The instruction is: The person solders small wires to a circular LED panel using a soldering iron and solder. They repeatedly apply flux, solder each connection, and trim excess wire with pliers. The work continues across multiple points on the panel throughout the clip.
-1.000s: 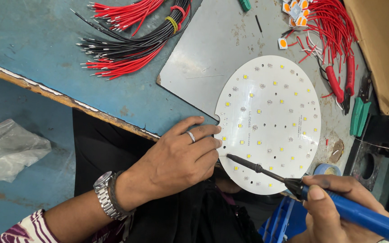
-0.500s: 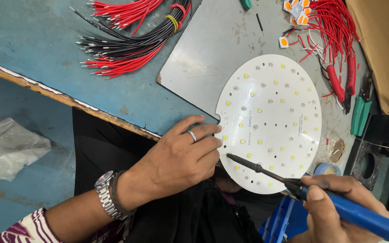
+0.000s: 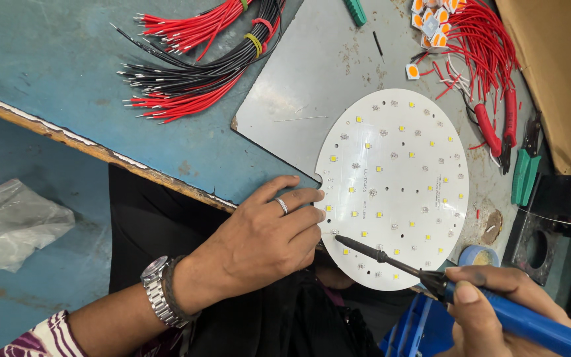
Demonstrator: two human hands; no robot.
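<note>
Landmark = round white board [image 3: 398,185] with small yellow chips, lying flat partly on a grey metal sheet [image 3: 312,79], its near edge overhanging the blue table [image 3: 54,59].

Far left of the board: crumpled clear plastic bag [image 3: 14,221] on the lower blue surface. Up and left of the board: bundle of red and black wires [image 3: 199,59] on the table, stripped ends pointing left.

Left hand [image 3: 259,241], ring on one finger and metal watch on the wrist, sits at the board's lower-left edge. Fingers curled, tips touching the rim, steadying it. Not wrapped around anything.

Soldering iron [image 3: 431,281]: dark tip on the board's lower-left area, just beside the left fingertips; blue handle runs off to the lower right.

Right hand [image 3: 503,311] below and right of the board, closed around the blue handle, thumb on top.

Just below the board's right edge: small blue-rimmed tin [image 3: 478,255]. Right of the board: red-handled cutters [image 3: 497,125] and green tweezers [image 3: 525,173]. Above right: loose red wires [image 3: 477,46] and small orange-and-white chips [image 3: 431,16].
</note>
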